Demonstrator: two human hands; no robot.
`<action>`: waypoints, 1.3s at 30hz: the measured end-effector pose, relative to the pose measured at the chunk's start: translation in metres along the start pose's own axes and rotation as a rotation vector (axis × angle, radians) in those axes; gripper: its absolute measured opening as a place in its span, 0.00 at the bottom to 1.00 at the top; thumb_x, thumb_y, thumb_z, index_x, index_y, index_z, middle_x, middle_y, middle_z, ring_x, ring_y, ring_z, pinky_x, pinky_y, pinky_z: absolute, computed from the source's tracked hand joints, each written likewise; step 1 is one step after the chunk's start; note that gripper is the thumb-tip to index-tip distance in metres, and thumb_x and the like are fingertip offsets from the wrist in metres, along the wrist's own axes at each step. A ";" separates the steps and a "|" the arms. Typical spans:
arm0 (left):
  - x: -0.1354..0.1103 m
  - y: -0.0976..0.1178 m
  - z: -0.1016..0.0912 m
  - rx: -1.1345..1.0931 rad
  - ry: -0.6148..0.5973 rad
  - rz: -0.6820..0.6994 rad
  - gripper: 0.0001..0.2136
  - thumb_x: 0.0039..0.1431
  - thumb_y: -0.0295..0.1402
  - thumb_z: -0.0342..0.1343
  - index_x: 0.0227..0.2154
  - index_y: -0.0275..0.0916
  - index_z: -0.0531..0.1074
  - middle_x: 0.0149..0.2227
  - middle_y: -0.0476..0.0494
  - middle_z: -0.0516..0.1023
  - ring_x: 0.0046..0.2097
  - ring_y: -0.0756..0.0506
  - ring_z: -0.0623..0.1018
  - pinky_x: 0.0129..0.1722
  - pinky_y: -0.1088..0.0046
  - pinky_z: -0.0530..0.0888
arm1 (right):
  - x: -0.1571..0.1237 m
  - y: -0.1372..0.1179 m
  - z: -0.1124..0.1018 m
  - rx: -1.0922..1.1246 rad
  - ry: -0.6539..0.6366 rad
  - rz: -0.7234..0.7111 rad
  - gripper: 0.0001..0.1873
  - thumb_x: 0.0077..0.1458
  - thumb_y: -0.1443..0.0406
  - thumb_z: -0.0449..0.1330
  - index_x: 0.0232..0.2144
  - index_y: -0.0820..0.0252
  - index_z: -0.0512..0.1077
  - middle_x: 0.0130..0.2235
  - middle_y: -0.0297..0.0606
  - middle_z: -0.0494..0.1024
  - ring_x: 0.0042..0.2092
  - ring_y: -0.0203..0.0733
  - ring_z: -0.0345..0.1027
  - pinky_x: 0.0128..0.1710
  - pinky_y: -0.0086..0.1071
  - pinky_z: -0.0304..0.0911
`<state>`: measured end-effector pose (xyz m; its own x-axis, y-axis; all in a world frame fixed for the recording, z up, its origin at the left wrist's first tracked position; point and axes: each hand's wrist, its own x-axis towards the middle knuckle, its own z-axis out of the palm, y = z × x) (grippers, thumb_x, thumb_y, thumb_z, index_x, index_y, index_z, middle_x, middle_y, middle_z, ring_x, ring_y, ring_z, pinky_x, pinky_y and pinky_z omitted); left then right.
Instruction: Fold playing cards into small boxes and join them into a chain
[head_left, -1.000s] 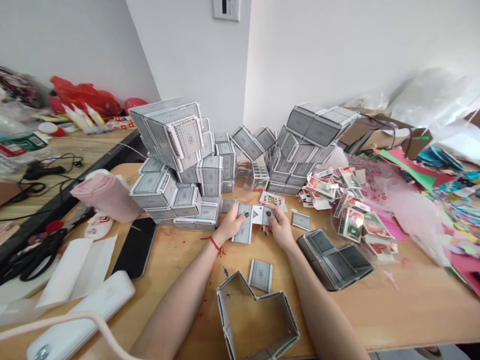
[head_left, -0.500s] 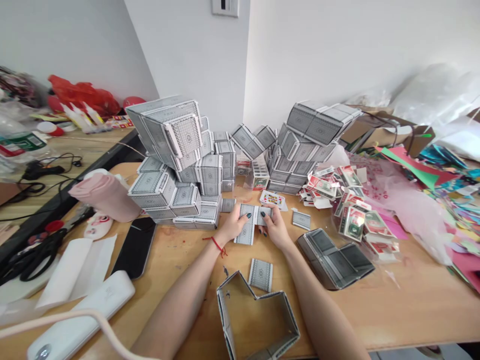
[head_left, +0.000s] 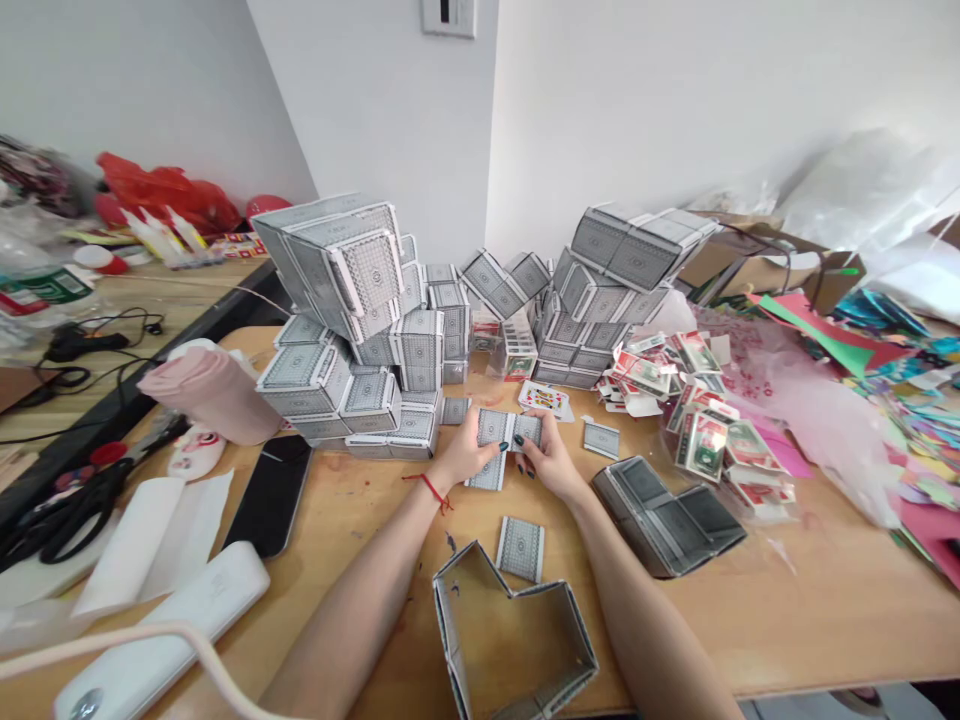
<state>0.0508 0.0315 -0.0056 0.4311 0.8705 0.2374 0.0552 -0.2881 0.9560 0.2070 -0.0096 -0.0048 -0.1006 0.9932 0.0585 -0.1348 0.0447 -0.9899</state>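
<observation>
My left hand [head_left: 465,455] and my right hand [head_left: 546,457] meet at the middle of the wooden table [head_left: 825,600]. Both pinch a grey patterned playing card piece [head_left: 501,435] that is bent between them, its lower flap hanging towards the table. A single grey-backed card [head_left: 520,549] lies just below my hands. In front of it stands a folded card frame [head_left: 517,630], open at the top. A face-up card [head_left: 545,398] lies just beyond my fingers.
Stacks of grey card blocks [head_left: 352,320] rise behind on the left and another stack [head_left: 615,280] on the right. A dark folded card frame [head_left: 667,515] lies at right beside small red-green card packs [head_left: 705,420]. A phone [head_left: 271,492], scissors [head_left: 67,510] and a pink roll [head_left: 214,392] lie left.
My hands have drawn closer together, folding the card piece so that the white gap seen earlier between its halves is closed. The arms have stayed in place.
</observation>
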 end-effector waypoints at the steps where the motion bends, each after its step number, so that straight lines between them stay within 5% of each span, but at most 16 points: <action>1: 0.000 0.000 0.000 0.006 0.005 0.009 0.22 0.45 0.31 0.56 0.44 0.37 0.58 0.41 0.41 0.69 0.45 0.42 0.69 0.46 0.61 0.67 | 0.000 0.000 -0.001 0.016 -0.005 0.003 0.18 0.47 0.62 0.56 0.39 0.54 0.53 0.16 0.20 0.62 0.14 0.27 0.53 0.13 0.21 0.46; 15: 0.004 -0.009 0.001 0.146 0.124 -0.047 0.09 0.57 0.35 0.44 0.38 0.38 0.63 0.40 0.43 0.70 0.44 0.44 0.69 0.47 0.63 0.64 | -0.001 -0.001 -0.005 -0.010 -0.105 0.030 0.17 0.48 0.65 0.54 0.39 0.54 0.51 0.20 0.22 0.68 0.12 0.24 0.51 0.11 0.18 0.45; 24: 0.002 -0.001 0.000 0.190 0.062 0.003 0.15 0.52 0.35 0.51 0.43 0.37 0.60 0.42 0.41 0.69 0.45 0.43 0.69 0.46 0.64 0.66 | -0.001 0.002 0.000 -0.052 -0.033 0.024 0.18 0.48 0.62 0.53 0.40 0.53 0.50 0.18 0.20 0.64 0.11 0.27 0.54 0.09 0.18 0.46; 30: 0.006 0.002 0.002 0.142 0.113 -0.021 0.20 0.48 0.35 0.56 0.44 0.37 0.60 0.44 0.43 0.69 0.46 0.44 0.69 0.46 0.66 0.65 | 0.004 -0.001 -0.002 -0.057 0.066 -0.022 0.30 0.50 0.56 0.52 0.52 0.53 0.43 0.18 0.24 0.66 0.13 0.32 0.58 0.11 0.24 0.52; 33: 0.009 -0.003 0.000 0.073 0.149 -0.068 0.19 0.48 0.36 0.56 0.42 0.37 0.61 0.42 0.43 0.71 0.43 0.45 0.71 0.45 0.67 0.67 | 0.007 0.003 -0.008 -0.102 0.182 -0.041 0.27 0.54 0.53 0.46 0.53 0.54 0.46 0.18 0.27 0.66 0.14 0.36 0.59 0.11 0.26 0.53; 35: 0.010 -0.007 -0.002 0.048 0.172 -0.108 0.19 0.47 0.37 0.57 0.42 0.36 0.62 0.41 0.43 0.72 0.43 0.45 0.72 0.44 0.67 0.67 | 0.010 0.008 -0.015 -0.234 0.377 -0.111 0.21 0.55 0.55 0.42 0.49 0.55 0.56 0.19 0.29 0.66 0.14 0.35 0.58 0.13 0.28 0.54; 37: 0.011 -0.009 -0.003 0.028 0.193 -0.138 0.20 0.45 0.37 0.58 0.41 0.36 0.62 0.40 0.42 0.72 0.42 0.45 0.72 0.43 0.67 0.67 | 0.013 0.013 -0.024 -0.543 0.580 -0.243 0.15 0.53 0.59 0.46 0.41 0.58 0.64 0.25 0.35 0.70 0.23 0.38 0.63 0.23 0.33 0.61; 39: 0.010 -0.011 -0.003 0.010 0.207 -0.151 0.20 0.45 0.37 0.58 0.41 0.36 0.63 0.39 0.43 0.73 0.42 0.45 0.72 0.43 0.67 0.68 | 0.016 0.017 -0.030 -0.871 0.653 -0.362 0.11 0.51 0.65 0.48 0.36 0.60 0.67 0.31 0.41 0.72 0.36 0.46 0.65 0.37 0.41 0.62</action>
<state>0.0520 0.0449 -0.0128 0.2240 0.9667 0.1234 0.1138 -0.1517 0.9819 0.2330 0.0103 -0.0251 0.3703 0.7615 0.5319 0.7019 0.1456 -0.6972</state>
